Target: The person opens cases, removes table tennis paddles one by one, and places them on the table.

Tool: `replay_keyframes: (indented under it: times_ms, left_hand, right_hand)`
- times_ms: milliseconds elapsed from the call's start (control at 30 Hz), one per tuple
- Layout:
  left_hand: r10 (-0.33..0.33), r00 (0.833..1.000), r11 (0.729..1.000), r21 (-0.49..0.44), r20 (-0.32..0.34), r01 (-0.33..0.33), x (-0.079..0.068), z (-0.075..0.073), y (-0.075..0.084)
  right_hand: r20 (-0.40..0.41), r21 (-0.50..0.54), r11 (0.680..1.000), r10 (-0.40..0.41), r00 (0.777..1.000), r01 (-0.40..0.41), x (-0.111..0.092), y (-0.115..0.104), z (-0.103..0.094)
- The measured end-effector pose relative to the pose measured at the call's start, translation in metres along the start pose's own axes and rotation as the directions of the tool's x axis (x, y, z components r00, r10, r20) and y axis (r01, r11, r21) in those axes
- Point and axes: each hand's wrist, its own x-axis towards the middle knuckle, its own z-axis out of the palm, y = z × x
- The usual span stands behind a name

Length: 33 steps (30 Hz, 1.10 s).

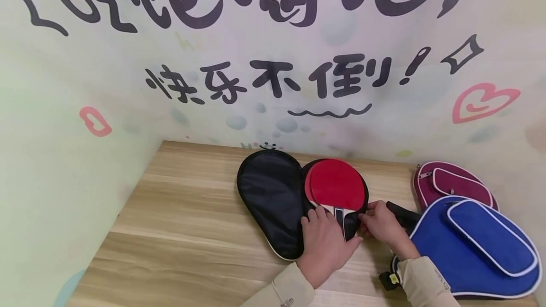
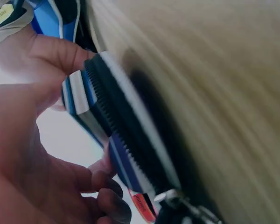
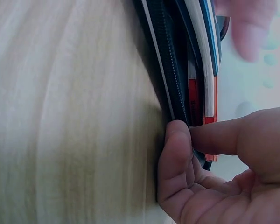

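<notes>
A black paddle case (image 1: 270,195) lies unzipped on the table, spread into two halves. Its right half bears two stacked table tennis paddles, the upper red paddle (image 1: 341,184) covering most of the lower one. My left hand (image 1: 324,245) holds the paddles around the handle, its fingers by the blade's lower left edge and its thumb near the handle's end. At the case's right side, my right hand (image 1: 381,224) pinches the zippered rim (image 3: 164,60) between thumb and forefinger. A metal zipper pull (image 2: 170,196) shows in the left wrist view.
To the right lies a blue paddle case (image 1: 431,245) with white piping, overlapping a maroon case (image 1: 465,186) behind it. A printed wall cloth (image 1: 239,127) rises along the wooden table's (image 1: 183,212) back edge.
</notes>
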Motion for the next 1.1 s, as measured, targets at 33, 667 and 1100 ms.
replay_keyframes:
  times_ms: [33,667,1100]
  left_hand:
    - [0.008,1.0,1.0,0.018,-0.001,-0.008,0.0,0.001,0.0]
    - [-0.22,0.969,0.816,-0.566,-0.112,0.12,-0.007,-0.024,-0.033]
    - [-0.253,0.908,0.705,-0.707,-0.333,-0.063,0.003,-0.016,-0.058]
  right_hand:
    - [0.003,0.004,1.0,0.001,1.0,-0.001,0.0,0.0,0.0]
    - [0.004,-0.007,1.0,0.01,1.0,-0.01,-0.002,0.0,-0.001]
    - [-0.002,-0.017,1.0,0.015,1.0,-0.015,-0.002,0.001,0.001]
